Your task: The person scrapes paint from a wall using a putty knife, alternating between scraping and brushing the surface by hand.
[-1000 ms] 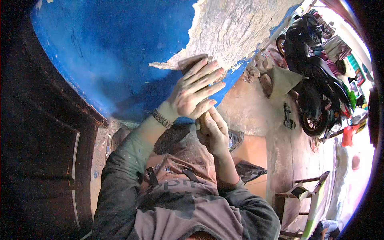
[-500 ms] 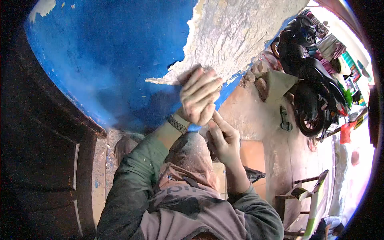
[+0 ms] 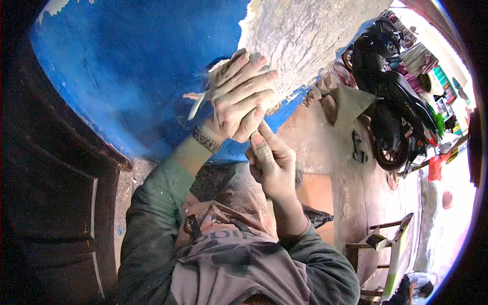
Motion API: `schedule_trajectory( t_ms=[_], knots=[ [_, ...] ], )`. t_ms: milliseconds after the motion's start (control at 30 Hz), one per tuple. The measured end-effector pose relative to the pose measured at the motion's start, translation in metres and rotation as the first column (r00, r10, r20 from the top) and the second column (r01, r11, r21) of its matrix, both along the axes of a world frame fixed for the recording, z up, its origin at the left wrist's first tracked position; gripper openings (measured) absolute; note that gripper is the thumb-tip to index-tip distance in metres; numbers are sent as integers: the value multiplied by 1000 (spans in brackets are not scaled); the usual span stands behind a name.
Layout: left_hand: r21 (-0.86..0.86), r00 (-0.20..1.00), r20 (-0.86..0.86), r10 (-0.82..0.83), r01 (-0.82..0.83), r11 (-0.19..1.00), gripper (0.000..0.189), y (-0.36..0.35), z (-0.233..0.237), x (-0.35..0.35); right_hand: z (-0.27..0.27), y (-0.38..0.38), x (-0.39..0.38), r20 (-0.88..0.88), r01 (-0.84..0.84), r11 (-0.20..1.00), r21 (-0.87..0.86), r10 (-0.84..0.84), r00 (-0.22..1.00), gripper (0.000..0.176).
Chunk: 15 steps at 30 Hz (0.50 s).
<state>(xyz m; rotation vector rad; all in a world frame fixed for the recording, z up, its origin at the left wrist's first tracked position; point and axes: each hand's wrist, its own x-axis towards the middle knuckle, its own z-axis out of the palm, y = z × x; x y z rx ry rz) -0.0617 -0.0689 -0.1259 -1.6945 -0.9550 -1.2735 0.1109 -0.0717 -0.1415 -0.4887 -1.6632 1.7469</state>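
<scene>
My left hand (image 3: 239,99), dusty and with a woven band at its wrist, is pressed against the blue painted wall (image 3: 152,66) at the lower edge of a bare, whitish patch (image 3: 300,46). Its fingers are long and close together over something mostly hidden beneath them. Just below, my right hand (image 3: 274,162) is closed, thumb against forefinger, touching the base of the left hand; what it grips is hidden. A pale loose strip of paint (image 3: 196,105) sticks out from the wall left of my left hand.
A dark panelled door (image 3: 51,203) stands at the left. To the right are a black motorcycle (image 3: 396,96), a sandal (image 3: 359,147), chunks of rubble (image 3: 328,104) and a wooden frame (image 3: 381,249). A person (image 3: 414,290) is partly visible at the lower right.
Both hands have moved up and slightly left along the wall. The left fingers have straightened, and a pale paint strip now stands away from the wall beside them.
</scene>
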Motion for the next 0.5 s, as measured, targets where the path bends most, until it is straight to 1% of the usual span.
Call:
schedule_trajectory(
  t_ms=[33,100,133,167,200,233,267,300,367,400,433,467,500],
  knots=[
    [0,1000,-2,-1,1,1000,35,-4,-5,4,-7,0,3,-2,1,1000,0,-1,1000,40],
    [-170,999,20,-30,33,985,42,-7,-23,13,-25,1,12,49,59,989,135,-67,997,40],
    [-164,995,64,-78,88,983,43,-5,-30,24,-28,-1,20,9,26,999,-34,-26,1000,41],
    [-191,989,65,-135,146,971,44,-5,-36,30,-29,3,18,10,24,1000,-19,-24,1000,41],
    [-125,987,49,-156,161,979,39,2,-36,22,-27,8,13,-26,20,999,44,-19,999,41],
    [-74,982,35,-184,186,980,34,6,-24,14,-27,9,11,-59,26,995,92,-20,998,41],
    [-65,994,-10,-105,104,992,35,0,-1,7,0,5,2,-13,8,999,46,-7,1000,43],
    [-30,995,-36,-95,94,995,37,5,4,-1,1,4,3,-19,15,999,45,-14,1000,43],
    [-70,999,-33,-37,34,997,38,0,3,3,4,3,4,-65,-23,998,-64,19,998,43],
    [-111,995,12,-99,100,989,38,-2,-6,10,-4,6,5,20,32,996,78,-33,999,42],
    [-141,986,48,-158,164,976,38,1,-17,16,-15,7,8,6,35,996,84,-36,999,42],
    [-155,970,78,-231,241,958,37,5,-29,21,-28,5,14,-47,25,1000,-3,-25,999,41],
    [-84,970,79,-231,237,968,37,11,-38,25,-34,4,17,-97,7,996,-88,-15,995,40]
  ],
)
